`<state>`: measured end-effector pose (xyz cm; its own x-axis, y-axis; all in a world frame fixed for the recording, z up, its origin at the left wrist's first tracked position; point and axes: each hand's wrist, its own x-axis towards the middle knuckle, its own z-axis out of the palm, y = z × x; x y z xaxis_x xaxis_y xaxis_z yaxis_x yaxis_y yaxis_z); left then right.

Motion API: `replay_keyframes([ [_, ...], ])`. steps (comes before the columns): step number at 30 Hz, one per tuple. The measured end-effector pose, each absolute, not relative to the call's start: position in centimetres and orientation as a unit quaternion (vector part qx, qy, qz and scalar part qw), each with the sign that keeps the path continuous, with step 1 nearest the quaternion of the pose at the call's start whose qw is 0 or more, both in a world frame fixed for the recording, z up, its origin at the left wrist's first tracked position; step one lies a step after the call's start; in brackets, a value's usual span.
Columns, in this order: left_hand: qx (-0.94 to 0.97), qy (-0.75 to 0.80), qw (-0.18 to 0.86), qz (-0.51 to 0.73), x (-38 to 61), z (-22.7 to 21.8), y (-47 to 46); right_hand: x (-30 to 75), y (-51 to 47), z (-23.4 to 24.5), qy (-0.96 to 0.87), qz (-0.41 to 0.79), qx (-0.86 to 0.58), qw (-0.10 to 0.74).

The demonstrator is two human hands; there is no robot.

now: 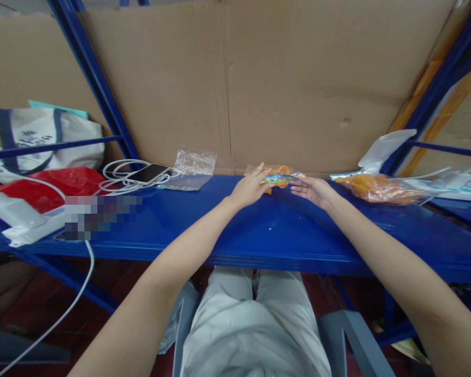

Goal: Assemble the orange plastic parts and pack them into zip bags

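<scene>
A small clear packet of orange snacks [279,172] with a colourful printed strip lies at the back of the blue shelf [235,230]. My left hand [249,187] is closed on the packet's left end, with one finger raised. My right hand [313,189] touches its right end, palm turned up and fingers partly curled round the strip. Both forearms stretch forward over the shelf.
A larger bag of orange snacks [377,188] lies to the right beside white wrappers. To the left are an empty clear bag [192,166], a phone [149,173] on coiled white cable, a red bag, white chargers and a tote bag [43,139]. Cardboard backs the shelf.
</scene>
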<state>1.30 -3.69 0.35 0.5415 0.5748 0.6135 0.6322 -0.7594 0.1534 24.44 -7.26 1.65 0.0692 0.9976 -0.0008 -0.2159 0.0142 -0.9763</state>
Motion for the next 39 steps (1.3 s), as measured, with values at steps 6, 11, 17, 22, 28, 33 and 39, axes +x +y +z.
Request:
replay_keyframes([
  [6, -0.844, -0.399, 0.091, -0.346, 1.8, 1.2, -4.8, 23.9, -8.3, 2.1, -0.454, 0.494, -0.521, 0.528],
  [11, -0.819, -0.426, 0.109, -0.369, 2.2, 1.7, -5.5, 23.4, -8.6, 2.3, -0.480, 0.424, -0.570, 0.515],
  [17, -0.817, -0.418, 0.096, -0.386, 1.8, 1.6, -4.9, 23.2, -8.6, 2.3, -0.486, 0.404, -0.565, 0.531],
  [22, -0.856, -0.335, 0.056, -0.390, 1.4, 0.7, -3.8, 23.4, -8.3, 2.0, -0.465, 0.408, -0.534, 0.576],
  [28, -0.903, -0.237, 0.021, -0.359, 1.5, -0.5, -2.5, 23.7, -7.8, 1.9, -0.448, 0.433, -0.487, 0.612],
  [33, -0.919, -0.221, 0.021, -0.327, 1.2, -0.7, -1.8, 23.7, -8.0, 2.1, -0.428, 0.443, -0.483, 0.622],
  [39, -0.923, -0.231, 0.013, -0.309, 0.9, -0.8, -1.6, 24.2, -7.9, 2.1, -0.455, 0.411, -0.502, 0.610],
])
